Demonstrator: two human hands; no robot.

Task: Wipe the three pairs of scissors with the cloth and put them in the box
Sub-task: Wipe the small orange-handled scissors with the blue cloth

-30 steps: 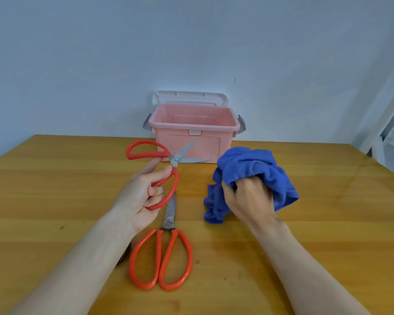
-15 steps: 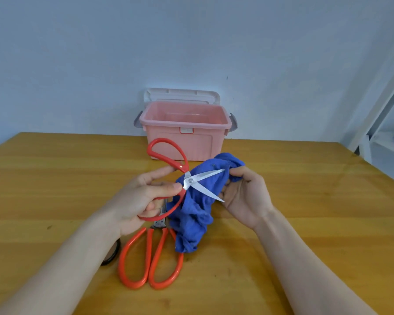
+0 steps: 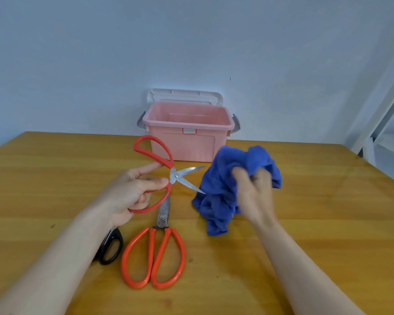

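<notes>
My left hand (image 3: 127, 194) holds a small pair of red-handled scissors (image 3: 166, 171) above the table, blades spread apart and pointing right. My right hand (image 3: 255, 192), blurred, grips a crumpled blue cloth (image 3: 221, 192) just right of the blade tips, a small gap between them. A larger pair of orange-handled scissors (image 3: 155, 253) lies flat on the table below my left hand, blades pointing away from me. A black-handled pair (image 3: 110, 247) lies partly hidden under my left forearm. The open pink box (image 3: 187, 144) stands at the back of the table.
The box's white lid (image 3: 184, 95) leans behind it against the pale wall. The wooden table (image 3: 328, 223) stretches to both sides. A white shelf frame (image 3: 382, 133) stands beyond the table's right edge.
The cloth and my right hand have pulled away to the right, off the blades. My left hand still holds the small scissors, with the blades now bare and spread.
</notes>
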